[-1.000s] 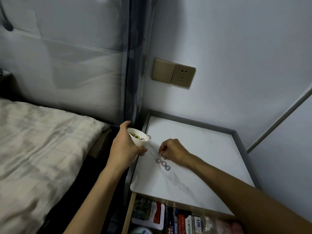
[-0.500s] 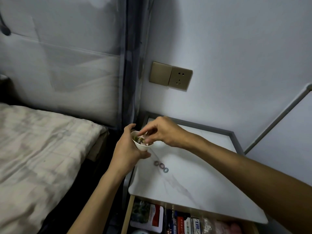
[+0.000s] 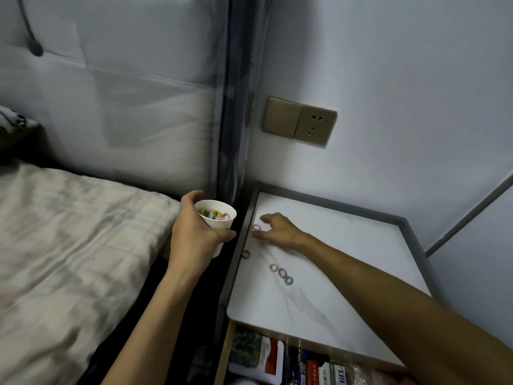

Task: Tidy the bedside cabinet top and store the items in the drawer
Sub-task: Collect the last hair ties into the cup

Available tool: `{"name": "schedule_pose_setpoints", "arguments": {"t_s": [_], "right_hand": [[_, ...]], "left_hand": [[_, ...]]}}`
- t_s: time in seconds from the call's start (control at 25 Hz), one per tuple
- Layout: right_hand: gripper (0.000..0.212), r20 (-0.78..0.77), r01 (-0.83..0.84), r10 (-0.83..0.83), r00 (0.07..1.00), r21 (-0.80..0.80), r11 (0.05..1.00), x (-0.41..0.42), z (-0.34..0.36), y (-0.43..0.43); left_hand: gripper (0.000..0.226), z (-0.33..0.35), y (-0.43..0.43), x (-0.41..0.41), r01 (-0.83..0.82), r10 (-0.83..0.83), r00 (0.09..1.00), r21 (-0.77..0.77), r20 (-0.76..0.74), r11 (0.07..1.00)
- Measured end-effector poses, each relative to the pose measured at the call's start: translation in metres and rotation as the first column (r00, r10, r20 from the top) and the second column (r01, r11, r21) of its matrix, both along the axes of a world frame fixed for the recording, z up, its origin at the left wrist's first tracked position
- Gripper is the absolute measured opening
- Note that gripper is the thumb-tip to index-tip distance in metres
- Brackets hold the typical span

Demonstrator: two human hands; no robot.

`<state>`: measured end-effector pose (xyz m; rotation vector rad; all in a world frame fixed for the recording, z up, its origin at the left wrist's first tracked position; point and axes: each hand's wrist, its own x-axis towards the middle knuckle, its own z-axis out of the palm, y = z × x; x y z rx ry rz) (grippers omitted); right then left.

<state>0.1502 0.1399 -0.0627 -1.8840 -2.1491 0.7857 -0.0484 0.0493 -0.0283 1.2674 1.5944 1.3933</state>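
Now the right hand (image 3: 280, 230), fingers apart, is dropping from the white paper cup (image 3: 222, 222), gripped by the left hand (image 3: 191, 240), to a small pink elastic ring (image 3: 256, 227) mid-frame.

On inspection, the person's visible body consists of the left hand (image 3: 194, 237) and the right hand (image 3: 280, 230) with the left forearm (image 3: 155, 315) and the right forearm (image 3: 374, 282), both arms bare along their whole visible length, wrists slim, fingernail detail too blurred to tell.
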Motion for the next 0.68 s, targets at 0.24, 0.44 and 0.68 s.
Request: {"name": "schedule_pose_setpoints", "arguments": {"t_s": [0.24, 0.44, 0.68], "right_hand": [[0.025, -0.219, -0.036, 0.048, 0.975, 0.061, 0.998, -0.016, -0.015, -0.019], [0.026, -0.227, -0.029, 0.051, 0.972, 0.100, 0.995, -0.015, -0.022, -0.036], [0.006, -0.109, -0.073, 0.081, 0.991, 0.080, 0.994, -0.015, -0.012, -0.042]], "left_hand": [[0.096, 0.001, 0.001, -0.002, 0.017, -0.017, 1.000, -0.006, 0.008, 1.000], [0.096, 0.003, -0.003, 0.003, 0.028, -0.028, 1.000, 0.002, 0.006, 1.000], [0.096, 0.004, -0.004, 0.004, 0.049, -0.049, 0.999, 0.006, -0.005, 0.999]]}}
